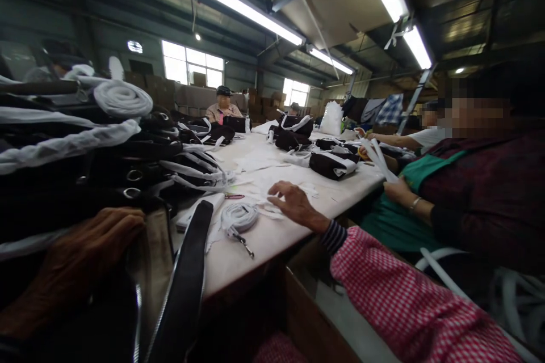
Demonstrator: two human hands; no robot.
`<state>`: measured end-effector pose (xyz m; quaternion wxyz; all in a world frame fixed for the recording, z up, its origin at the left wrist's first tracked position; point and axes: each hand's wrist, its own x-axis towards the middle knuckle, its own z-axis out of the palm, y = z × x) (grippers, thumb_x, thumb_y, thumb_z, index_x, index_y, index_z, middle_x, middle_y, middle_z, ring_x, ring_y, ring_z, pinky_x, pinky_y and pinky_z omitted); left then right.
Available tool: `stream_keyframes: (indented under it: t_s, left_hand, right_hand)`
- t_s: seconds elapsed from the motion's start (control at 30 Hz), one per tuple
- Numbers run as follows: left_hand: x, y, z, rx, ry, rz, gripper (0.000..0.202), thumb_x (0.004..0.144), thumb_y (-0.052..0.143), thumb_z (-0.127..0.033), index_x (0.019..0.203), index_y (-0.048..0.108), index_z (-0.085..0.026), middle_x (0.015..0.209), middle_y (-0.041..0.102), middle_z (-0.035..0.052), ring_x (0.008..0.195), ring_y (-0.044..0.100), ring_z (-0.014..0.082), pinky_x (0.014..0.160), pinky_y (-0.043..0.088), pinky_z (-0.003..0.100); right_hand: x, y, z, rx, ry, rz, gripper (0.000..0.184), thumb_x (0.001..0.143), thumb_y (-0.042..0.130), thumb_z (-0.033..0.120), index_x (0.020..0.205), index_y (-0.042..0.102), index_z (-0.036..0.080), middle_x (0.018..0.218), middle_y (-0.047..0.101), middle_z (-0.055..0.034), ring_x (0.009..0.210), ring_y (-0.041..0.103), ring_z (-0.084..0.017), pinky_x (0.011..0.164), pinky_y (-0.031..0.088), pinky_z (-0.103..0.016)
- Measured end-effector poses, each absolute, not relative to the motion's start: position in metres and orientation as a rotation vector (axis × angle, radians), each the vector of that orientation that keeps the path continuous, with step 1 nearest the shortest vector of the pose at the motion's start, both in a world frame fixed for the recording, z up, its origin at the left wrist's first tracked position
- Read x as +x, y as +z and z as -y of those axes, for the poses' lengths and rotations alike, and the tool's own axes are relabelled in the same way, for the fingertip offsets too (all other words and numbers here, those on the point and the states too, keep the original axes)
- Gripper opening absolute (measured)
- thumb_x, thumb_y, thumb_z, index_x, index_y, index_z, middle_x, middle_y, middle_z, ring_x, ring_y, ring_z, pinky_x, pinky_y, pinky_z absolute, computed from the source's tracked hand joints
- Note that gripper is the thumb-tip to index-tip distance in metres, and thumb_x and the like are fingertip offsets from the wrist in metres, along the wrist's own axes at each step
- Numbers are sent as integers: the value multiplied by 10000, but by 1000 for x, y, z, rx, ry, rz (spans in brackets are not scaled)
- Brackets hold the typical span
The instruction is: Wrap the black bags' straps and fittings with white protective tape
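My left hand [80, 261] lies flat with its fingers together on a tall stack of black bags [97, 173] at the left edge of the view. White-wrapped straps and metal rings show on the stack, with a white strap roll [122, 98] on top. A wide black strap [183, 278] runs down just to the right of that hand. My right hand [296, 204], in a pink gingham sleeve [400, 295], rests open on the white table [255, 252] among white fabric scraps [264, 201]. Just left of it lies a coiled white strap [238, 218] with a metal clasp [243, 245].
Co-workers sit along the right side, one holding a white strip [377, 159], and another sits at the far end. Black bags [332, 164] stand along the table. Cardboard boxes [259, 105] are stacked at the back, and an open cardboard box [315, 317] stands below the near table edge.
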<state>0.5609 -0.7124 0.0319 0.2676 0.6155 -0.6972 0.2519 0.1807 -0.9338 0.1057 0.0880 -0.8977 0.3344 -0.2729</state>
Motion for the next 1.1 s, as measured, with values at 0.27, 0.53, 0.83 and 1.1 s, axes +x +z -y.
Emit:
stream_keyframes:
  t_s: [0.27,0.53,0.83,1.1]
  left_hand:
    - [553,40,709,1629,744,1889,335,1045,370,-337,1048,680,-210,1141,695,80,1043,660,240,876,485,346]
    - [548,49,710,1530,822,1884,280,1052,447,-337,963,683,-216,1050,721,48,975,682,206,861,489,315]
    - [550,45,711,1545,768,1850,238,1058,458,-333,991,669,-247,1084,721,32,1018,681,192,911,495,314]
    - [544,46,712,1572,733,1779,230,1033,447,-291,959,665,-282,1043,742,15,985,698,196,853,559,352]
  right_hand:
    - [129,82,950,-2540,-670,-989,163,866,625,189,737,723,169,670,691,-2,658,629,-166,625,432,-254]
    - [222,81,969,-2653,-652,-880,146,918,620,200,881,761,181,906,770,-38,863,678,-180,829,467,-272]
    - [339,82,1026,-2763,-461,-1037,180,841,690,169,992,780,203,1082,765,-69,1036,676,-215,895,472,-284]
    - [356,65,1022,-2775,-397,-1165,144,864,682,223,955,794,221,1064,773,-76,1027,692,-219,854,488,-284]
